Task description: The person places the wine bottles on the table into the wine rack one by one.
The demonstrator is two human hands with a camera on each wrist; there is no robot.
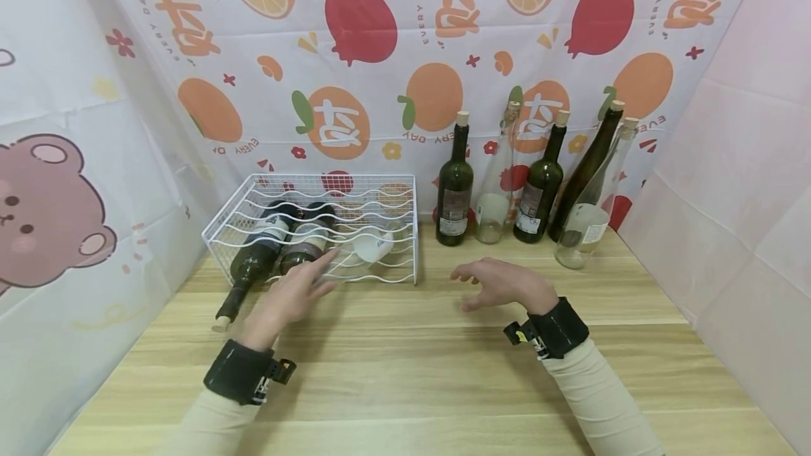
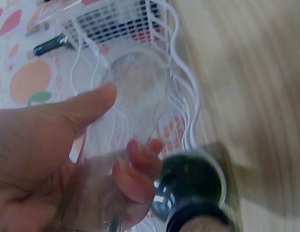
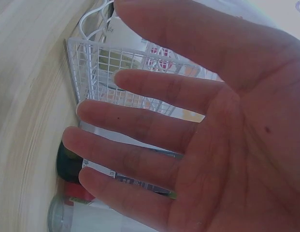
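My left hand (image 1: pixel 291 301) hovers by the front of a white wire rack (image 1: pixel 415 231), thumb and fingers spread apart. In the left wrist view a clear glass bottle (image 2: pixel 135 82) lies in the rack, and its near part overlaps the palm and the loosely bent fingers. Left of it in the head view, a dark corked wine bottle (image 1: pixel 253 259) lies with its neck sticking out the front, beside a second dark bottle (image 1: pixel 310 238). Above the table right of the rack is my right hand (image 1: pixel 503 283), its palm bare and fingers spread in the right wrist view.
Several corked bottles stand along the back right: a dark green one (image 1: pixel 455 188), a clear one (image 1: pixel 493 210), another dark green one (image 1: pixel 538 188), a tall brown one (image 1: pixel 583 167) and a clear one (image 1: pixel 586 224). Printed curtains (image 1: pixel 380 146) border the wooden table (image 1: pixel 405 371).
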